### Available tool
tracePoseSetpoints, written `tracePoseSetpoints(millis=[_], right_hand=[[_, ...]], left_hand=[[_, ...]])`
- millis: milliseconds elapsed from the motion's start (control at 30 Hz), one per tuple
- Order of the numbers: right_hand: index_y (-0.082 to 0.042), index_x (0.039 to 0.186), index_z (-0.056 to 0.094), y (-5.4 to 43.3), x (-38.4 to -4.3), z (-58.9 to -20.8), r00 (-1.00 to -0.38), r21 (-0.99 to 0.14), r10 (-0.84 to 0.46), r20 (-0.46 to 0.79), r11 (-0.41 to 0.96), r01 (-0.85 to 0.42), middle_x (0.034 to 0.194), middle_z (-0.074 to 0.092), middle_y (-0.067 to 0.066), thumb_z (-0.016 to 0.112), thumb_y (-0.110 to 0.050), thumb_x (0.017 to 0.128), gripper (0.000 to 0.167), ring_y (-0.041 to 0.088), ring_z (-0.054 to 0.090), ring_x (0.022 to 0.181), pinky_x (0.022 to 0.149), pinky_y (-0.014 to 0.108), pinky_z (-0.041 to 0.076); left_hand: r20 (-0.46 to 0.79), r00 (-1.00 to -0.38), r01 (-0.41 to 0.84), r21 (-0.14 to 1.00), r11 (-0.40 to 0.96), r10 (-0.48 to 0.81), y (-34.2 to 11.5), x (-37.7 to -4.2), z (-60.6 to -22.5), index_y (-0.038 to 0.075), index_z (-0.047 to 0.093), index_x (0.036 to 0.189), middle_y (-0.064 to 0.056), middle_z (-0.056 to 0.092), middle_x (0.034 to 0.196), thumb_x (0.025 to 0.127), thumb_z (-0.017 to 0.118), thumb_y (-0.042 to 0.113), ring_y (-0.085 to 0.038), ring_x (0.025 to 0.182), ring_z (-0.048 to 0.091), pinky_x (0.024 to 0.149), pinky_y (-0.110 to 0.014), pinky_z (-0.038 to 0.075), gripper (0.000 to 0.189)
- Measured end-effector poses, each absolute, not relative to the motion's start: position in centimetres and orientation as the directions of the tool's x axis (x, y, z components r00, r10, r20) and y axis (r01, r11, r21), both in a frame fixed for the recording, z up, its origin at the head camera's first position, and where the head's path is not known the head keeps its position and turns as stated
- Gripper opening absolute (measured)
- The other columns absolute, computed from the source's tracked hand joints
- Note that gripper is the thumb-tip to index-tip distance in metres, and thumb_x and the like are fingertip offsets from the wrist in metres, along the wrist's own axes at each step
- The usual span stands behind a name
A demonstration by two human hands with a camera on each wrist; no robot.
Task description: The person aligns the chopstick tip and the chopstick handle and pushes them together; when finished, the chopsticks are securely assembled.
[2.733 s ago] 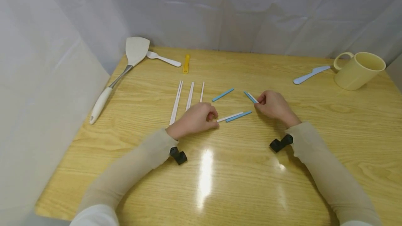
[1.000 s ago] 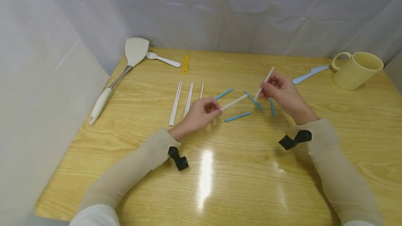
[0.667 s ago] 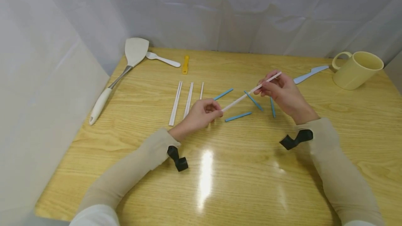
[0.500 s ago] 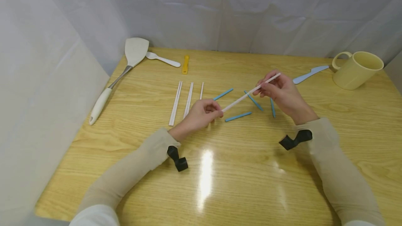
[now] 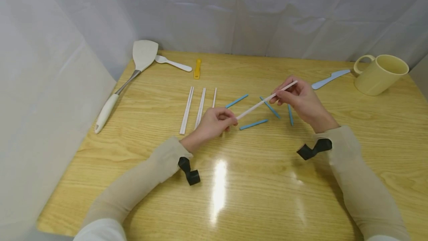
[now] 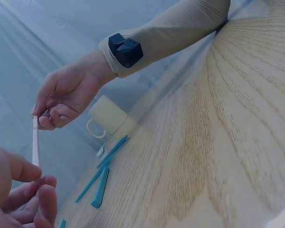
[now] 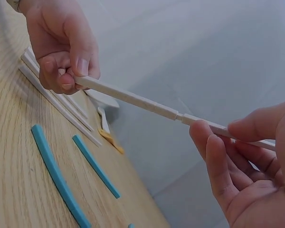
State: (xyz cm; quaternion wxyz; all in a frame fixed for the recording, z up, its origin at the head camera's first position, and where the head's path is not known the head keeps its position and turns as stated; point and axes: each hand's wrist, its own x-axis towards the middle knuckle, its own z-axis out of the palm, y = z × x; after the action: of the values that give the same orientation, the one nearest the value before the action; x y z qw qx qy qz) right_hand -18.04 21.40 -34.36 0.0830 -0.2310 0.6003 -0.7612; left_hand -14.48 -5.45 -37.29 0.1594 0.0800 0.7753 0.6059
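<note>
Above the table my left hand (image 5: 216, 121) pinches one end of a white chopstick (image 5: 254, 107) made of two lengths. My right hand (image 5: 298, 97) holds the other length (image 7: 204, 124) between thumb and fingers. The two lengths lie in one slanting line, end to end. In the right wrist view a narrow neck (image 7: 180, 117) shows where they meet, close by my right fingertips. Below on the wood lie several short blue chopstick pieces (image 5: 254, 124), apart from one another. White chopsticks (image 5: 186, 111) lie left of them, partly hidden behind my left hand.
A white spatula (image 5: 145, 54) and a small white utensil (image 5: 175, 64) lie at the back left, near a yellow piece (image 5: 197, 69). At the back right, a pale blue knife (image 5: 329, 80) lies beside a yellow mug (image 5: 381, 75). A pale curtain (image 5: 254, 14) hangs behind.
Both hands have picked up white lengths from among the blue pieces. My right hand has swung its length down into line with the left one, and their ends have met. Since then little has moved.
</note>
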Motion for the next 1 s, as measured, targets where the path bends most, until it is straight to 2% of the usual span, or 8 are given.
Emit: tracePoseSetpoints(millis=[233, 500, 633, 767, 900, 1000], right_hand=[[-0.002, 0.09, 0.06, 21.5, -17.9, -34.3, -0.884, -0.954, -0.394, 0.252, -0.255, -0.158, 0.083, 0.07, 0.005, 0.051, 0.009, 0.094, 0.014, 0.013, 0.068, 0.072, 0.064, 0.023, 0.052], [-0.002, 0.085, 0.06, 21.0, -17.6, -34.5, -0.891, -0.961, -0.384, 0.24, -0.221, -0.164, 0.076, 0.07, 0.006, 0.052, 0.01, 0.093, 0.017, 0.012, 0.067, 0.065, 0.059, 0.02, 0.052], [-0.003, 0.083, 0.061, 20.6, -17.6, -34.7, -0.894, -0.951, -0.363, 0.262, -0.255, -0.175, 0.072, 0.069, 0.005, 0.049, 0.013, 0.092, 0.022, 0.01, 0.066, 0.062, 0.057, 0.019, 0.053], [-0.002, 0.084, 0.06, 20.5, -17.6, -34.5, -0.898, -0.939, -0.342, 0.277, -0.293, -0.178, 0.073, 0.069, 0.005, 0.047, 0.013, 0.093, 0.022, 0.011, 0.066, 0.061, 0.056, 0.019, 0.053], [-0.001, 0.088, 0.058, 20.6, -17.2, -33.8, -0.897, -0.946, -0.346, 0.274, -0.264, -0.187, 0.076, 0.068, 0.006, 0.049, 0.009, 0.094, 0.015, 0.012, 0.065, 0.063, 0.056, 0.02, 0.051], [0.001, 0.092, 0.059, 20.8, -16.8, -33.3, -0.897, -0.958, -0.355, 0.262, -0.205, -0.199, 0.077, 0.065, 0.006, 0.052, 0.005, 0.095, 0.008, 0.012, 0.064, 0.063, 0.054, 0.021, 0.05]], left_hand=[[-0.155, -0.922, -0.069, 0.967, 0.244, 0.356, -5.3, -14.2, -37.3, -0.003, 0.067, 0.097, -0.018, 0.071, 0.089, 0.091, 0.064, 0.005, -0.015, 0.061, 0.056, 0.049, -0.021, 0.04, 0.011], [-0.199, -0.927, -0.117, 0.959, 0.258, 0.319, -5.2, -14.2, -37.2, -0.006, 0.067, 0.096, -0.019, 0.07, 0.087, 0.09, 0.063, -0.001, -0.015, 0.062, 0.057, 0.05, -0.021, 0.041, 0.009], [-0.173, -0.93, -0.085, 0.96, 0.268, 0.324, -5.4, -14.1, -37.0, -0.006, 0.067, 0.096, -0.02, 0.07, 0.088, 0.091, 0.063, -0.002, -0.017, 0.064, 0.058, 0.053, -0.022, 0.044, 0.009], [-0.11, -0.931, -0.012, 0.962, 0.271, 0.347, -5.3, -14.0, -36.8, -0.007, 0.067, 0.095, -0.021, 0.07, 0.087, 0.09, 0.063, -0.003, -0.024, 0.07, 0.063, 0.06, -0.028, 0.052, 0.008], [-0.052, -0.911, 0.061, 0.964, 0.258, 0.41, -4.8, -13.3, -36.8, -0.009, 0.066, 0.096, -0.022, 0.07, 0.088, 0.09, 0.062, -0.004, -0.03, 0.074, 0.065, 0.065, -0.035, 0.055, 0.009], [-0.06, -0.888, 0.057, 0.97, 0.237, 0.456, -4.5, -12.9, -36.9, -0.007, 0.067, 0.099, -0.02, 0.07, 0.089, 0.089, 0.065, -0.001, -0.031, 0.076, 0.065, 0.069, -0.038, 0.056, 0.012]])
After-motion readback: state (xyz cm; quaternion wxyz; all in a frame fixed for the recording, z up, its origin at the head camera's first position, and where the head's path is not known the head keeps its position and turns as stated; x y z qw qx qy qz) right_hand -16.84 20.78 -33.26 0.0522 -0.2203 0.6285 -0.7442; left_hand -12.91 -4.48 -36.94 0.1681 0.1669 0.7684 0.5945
